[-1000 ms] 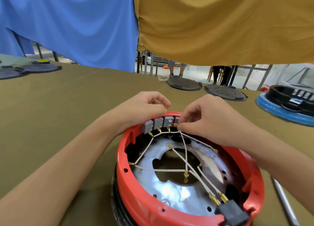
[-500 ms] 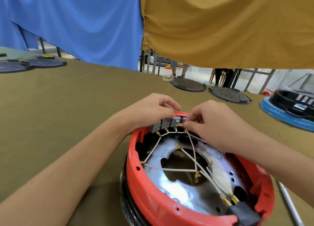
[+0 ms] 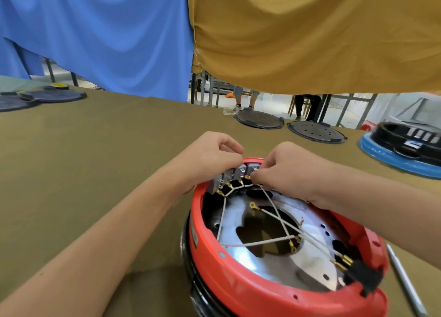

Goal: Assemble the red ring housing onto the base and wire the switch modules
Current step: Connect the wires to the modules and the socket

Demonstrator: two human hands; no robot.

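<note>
At the red ring housing [image 3: 238,283]'s far rim, the left hand [image 3: 210,159] pinches the switch modules [image 3: 235,177]; just right, the right hand [image 3: 286,171] fingers clamp a wire terminal.

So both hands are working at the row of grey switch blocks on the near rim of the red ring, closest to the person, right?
Not quite. The head view shows the left hand and right hand at the grey switch blocks on the far rim of the red ring, away from the person. The near rim holds a black connector.
</note>
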